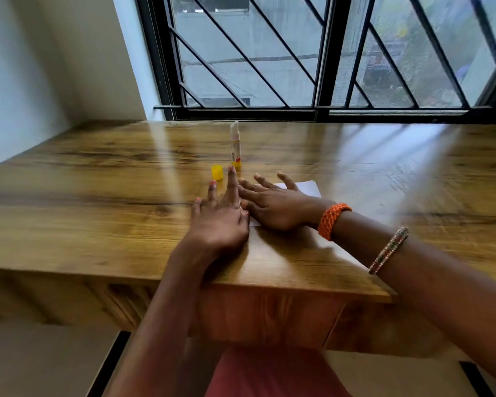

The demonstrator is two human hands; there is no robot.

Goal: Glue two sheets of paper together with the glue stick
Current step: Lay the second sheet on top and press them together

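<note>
White paper [308,188] lies flat on the wooden table [98,179], mostly hidden under my hands; I cannot tell whether it is one sheet or two. My right hand [272,206] rests palm down on the paper with its fingers spread. My left hand [219,222] lies flat at the paper's left edge, fingers apart, holding nothing. Just beyond my fingertips the glue stick [235,147] stands upright with its white glue exposed. Its yellow cap [217,172] sits on the table to the left of it.
A window with black diagonal bars [298,53] runs along the table's far edge. A white wall [40,67] closes off the left side. The table's front edge [269,285] is near my forearms. My right arm wears an orange wristband [331,220] and a thin bangle [388,250].
</note>
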